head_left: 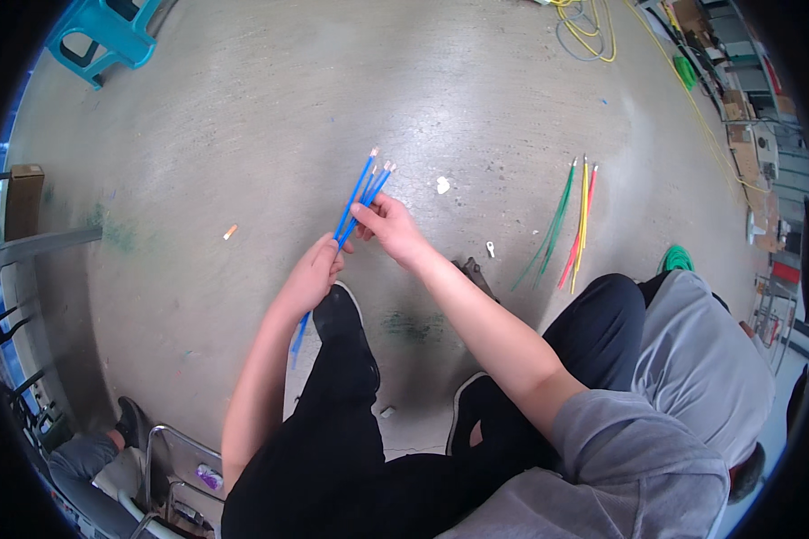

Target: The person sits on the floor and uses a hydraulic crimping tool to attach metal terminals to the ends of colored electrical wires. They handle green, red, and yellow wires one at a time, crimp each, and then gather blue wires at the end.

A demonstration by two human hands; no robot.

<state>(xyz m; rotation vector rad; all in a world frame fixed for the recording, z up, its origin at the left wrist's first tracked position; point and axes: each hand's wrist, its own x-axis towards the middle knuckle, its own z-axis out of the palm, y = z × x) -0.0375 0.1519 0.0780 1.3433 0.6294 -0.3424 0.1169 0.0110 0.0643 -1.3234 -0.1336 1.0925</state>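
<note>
A single wide fisheye view from a camera worn on a person's head, looking steeply down at the concrete floor (243, 108) in front of them. The picture is upright, its left being the person's left. A dark round border frames the scene, and straight edges bend near it. The person's own forearms enter from the lower edge, and the left hand (315, 274) and right hand (391, 229) sit close to the lens, near the middle. Their legs in black trousers (351, 449) fill the bottom. The top reaches farther floor, with a teal plastic chair (108, 36) at upper left and shelving (746, 108) at upper right.
</note>
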